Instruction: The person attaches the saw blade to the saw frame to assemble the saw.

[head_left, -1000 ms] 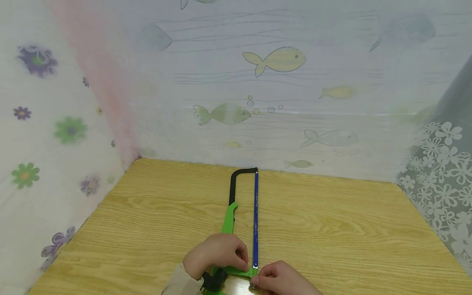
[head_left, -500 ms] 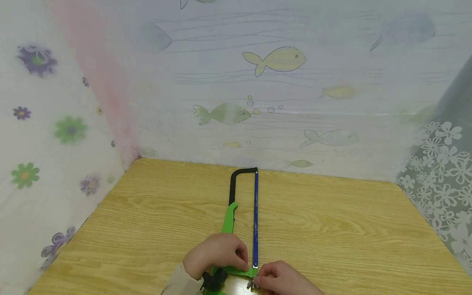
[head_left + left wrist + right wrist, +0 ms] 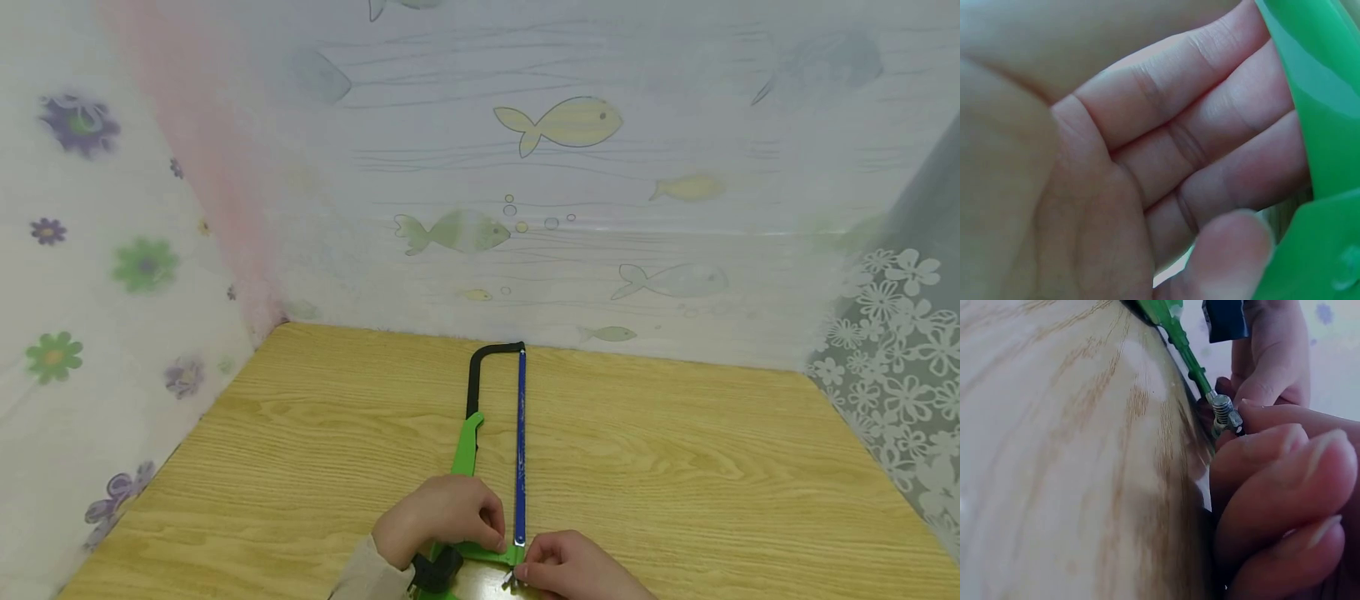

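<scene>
A hacksaw lies on the table with its black front bow [image 3: 473, 383] pointing away from me and its blue blade [image 3: 521, 450] along the right side. My left hand [image 3: 446, 512] holds the green rear frame [image 3: 1329, 81], thumb and fingertips against it in the left wrist view. At the blade's near end, a metal wing nut [image 3: 510, 578] sits on a threaded bolt [image 3: 1221, 407]. My right hand [image 3: 581, 567] pinches that wing nut between thumb and index finger; its other fingers are curled. The saw's handle is mostly hidden below the left wrist.
The wood-grain table [image 3: 660, 467] extends to both sides of the saw. Behind it hangs a fish-patterned curtain [image 3: 600, 250], with flowered sheets at left and right. A black strap mount [image 3: 437, 570] is at my left wrist.
The wing nut has turned, its wings now at a different angle. My right fingertips shifted slightly with it; the left hand and the hacksaw have stayed in place.
</scene>
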A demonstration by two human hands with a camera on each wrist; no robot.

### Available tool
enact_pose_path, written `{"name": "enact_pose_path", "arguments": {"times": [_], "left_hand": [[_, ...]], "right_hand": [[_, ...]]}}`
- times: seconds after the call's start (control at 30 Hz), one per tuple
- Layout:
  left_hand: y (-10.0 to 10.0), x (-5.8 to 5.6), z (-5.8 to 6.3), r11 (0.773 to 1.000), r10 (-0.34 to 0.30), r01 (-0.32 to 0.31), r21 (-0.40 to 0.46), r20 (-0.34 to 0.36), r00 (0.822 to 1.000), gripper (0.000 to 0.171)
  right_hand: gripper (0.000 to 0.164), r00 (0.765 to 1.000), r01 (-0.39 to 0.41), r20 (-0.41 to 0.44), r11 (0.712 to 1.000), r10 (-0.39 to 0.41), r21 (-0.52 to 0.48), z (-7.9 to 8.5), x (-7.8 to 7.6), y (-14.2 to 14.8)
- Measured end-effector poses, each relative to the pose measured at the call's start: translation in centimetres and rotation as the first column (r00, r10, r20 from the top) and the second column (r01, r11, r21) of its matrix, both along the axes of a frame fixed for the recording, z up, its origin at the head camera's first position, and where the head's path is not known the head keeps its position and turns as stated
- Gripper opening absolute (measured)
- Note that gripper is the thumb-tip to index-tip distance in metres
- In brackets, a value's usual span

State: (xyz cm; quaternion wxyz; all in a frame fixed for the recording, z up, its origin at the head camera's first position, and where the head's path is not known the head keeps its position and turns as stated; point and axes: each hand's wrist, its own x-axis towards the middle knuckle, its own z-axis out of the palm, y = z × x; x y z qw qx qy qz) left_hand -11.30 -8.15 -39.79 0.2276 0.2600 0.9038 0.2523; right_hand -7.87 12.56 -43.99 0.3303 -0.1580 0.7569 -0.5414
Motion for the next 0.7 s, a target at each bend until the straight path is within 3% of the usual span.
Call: {"name": "enact_pose_path", "arguments": {"times": [0.7], "left_hand": [[-0.04,-0.03,-0.12,1.000,-0.007,0.007,0.000,-0.009,1.000,0.011]], "right_hand": [[0.025,0.999,-0.007,-0.039,1.000,0.008,0.030,-0.20,-0.06,-0.01]]}}
